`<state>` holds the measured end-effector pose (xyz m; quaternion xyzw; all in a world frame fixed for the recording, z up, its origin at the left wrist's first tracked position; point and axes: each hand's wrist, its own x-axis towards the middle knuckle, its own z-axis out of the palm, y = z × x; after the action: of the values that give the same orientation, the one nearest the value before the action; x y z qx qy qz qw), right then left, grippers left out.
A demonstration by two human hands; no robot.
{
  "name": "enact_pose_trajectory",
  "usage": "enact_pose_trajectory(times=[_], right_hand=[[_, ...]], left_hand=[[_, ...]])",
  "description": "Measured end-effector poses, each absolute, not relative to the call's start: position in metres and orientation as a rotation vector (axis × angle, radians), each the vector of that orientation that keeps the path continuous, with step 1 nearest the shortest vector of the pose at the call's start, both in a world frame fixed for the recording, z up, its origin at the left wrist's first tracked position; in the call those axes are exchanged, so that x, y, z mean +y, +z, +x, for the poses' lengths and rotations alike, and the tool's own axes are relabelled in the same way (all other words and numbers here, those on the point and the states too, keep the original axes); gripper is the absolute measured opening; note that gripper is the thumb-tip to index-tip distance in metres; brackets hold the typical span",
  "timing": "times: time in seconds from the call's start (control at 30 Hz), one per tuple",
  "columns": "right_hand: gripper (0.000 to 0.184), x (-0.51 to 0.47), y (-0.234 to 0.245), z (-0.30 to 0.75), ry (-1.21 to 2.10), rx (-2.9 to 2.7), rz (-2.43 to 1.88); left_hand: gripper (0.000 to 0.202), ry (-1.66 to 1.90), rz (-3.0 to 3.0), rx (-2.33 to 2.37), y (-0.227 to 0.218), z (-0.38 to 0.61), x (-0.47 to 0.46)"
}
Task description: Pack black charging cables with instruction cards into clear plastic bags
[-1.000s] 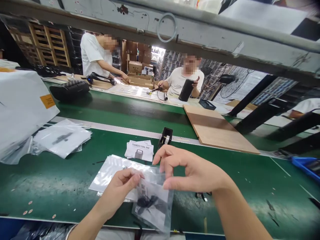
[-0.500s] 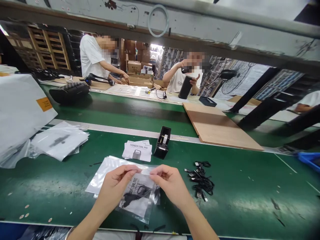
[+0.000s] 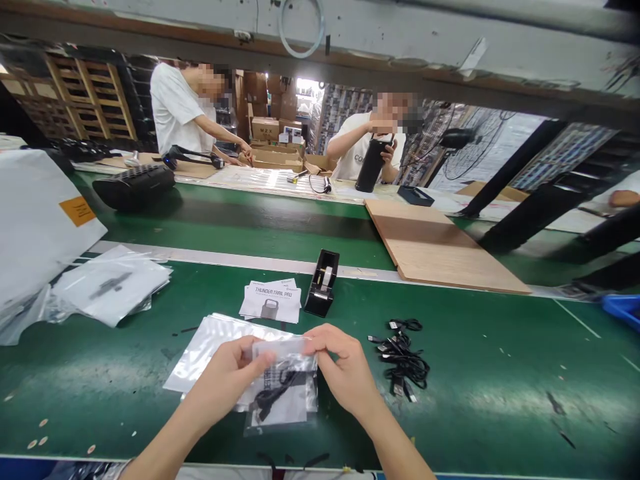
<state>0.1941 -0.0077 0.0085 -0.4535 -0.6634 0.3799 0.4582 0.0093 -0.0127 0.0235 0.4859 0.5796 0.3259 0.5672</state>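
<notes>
Between my hands is a clear plastic bag point(image 3: 287, 407) with a black cable and a printed leaflet inside. My left hand point(image 3: 235, 373) pinches its upper left edge, thumb in front. My right hand point(image 3: 343, 363) grips the upper right corner. The bag's top edge looks folded over into a flap. Behind it lies a stack of white plastic bags point(image 3: 200, 353), partly covered by my left hand. Just beyond sit leaflets point(image 3: 270, 303) reading "THUNDER TRAIL PRO" and a black tape dispenser point(image 3: 323, 283). To the right of my right hand is a heap of black cables point(image 3: 403, 360).
Filled clear bags point(image 3: 113, 283) are piled at the left beside a large white sack point(image 3: 40, 227). A wooden board point(image 3: 445, 250) lies across the far belt. Two people work opposite, one holding a black cylindrical speaker point(image 3: 371, 165). A blue bin point(image 3: 623, 310) stands far right.
The bag's top edge has been folded down toward me, and the bag now hangs straighter. My hands remain on its two upper corners. Across the belt, the person's speaker has tilted slightly.
</notes>
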Motion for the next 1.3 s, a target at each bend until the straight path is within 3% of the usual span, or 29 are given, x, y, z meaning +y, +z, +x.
enact_pose_trajectory(times=[0.07,0.2,0.43,0.8,1.03,1.3], right_hand=[[0.021,0.0,0.011,0.197,0.827,-1.487,-1.317],[0.031,0.035,0.015,0.205,0.693,-1.314,-1.653],[0.03,0.06,0.015,0.193,0.972,-1.272,-1.559],[0.025,0.02,-0.002,0.195,0.786,-1.403,-1.65],[0.032,-0.02,0.021,0.165,1.488,-1.28,-1.332],[0.046,-0.015,0.014,0.15,1.307,-1.623,-1.74]], left_hand=[[0.034,0.764,1.155,1.351,0.017,0.011,-0.014],[0.035,0.905,1.14,1.383,0.008,0.013,-0.015],[0.033,0.981,1.068,1.346,0.002,0.012,-0.015],[0.031,1.1,1.155,1.384,-0.003,0.007,-0.012],[0.026,0.999,1.349,1.514,0.005,0.011,-0.022],[0.025,1.091,1.291,1.576,0.015,0.02,-0.039]])
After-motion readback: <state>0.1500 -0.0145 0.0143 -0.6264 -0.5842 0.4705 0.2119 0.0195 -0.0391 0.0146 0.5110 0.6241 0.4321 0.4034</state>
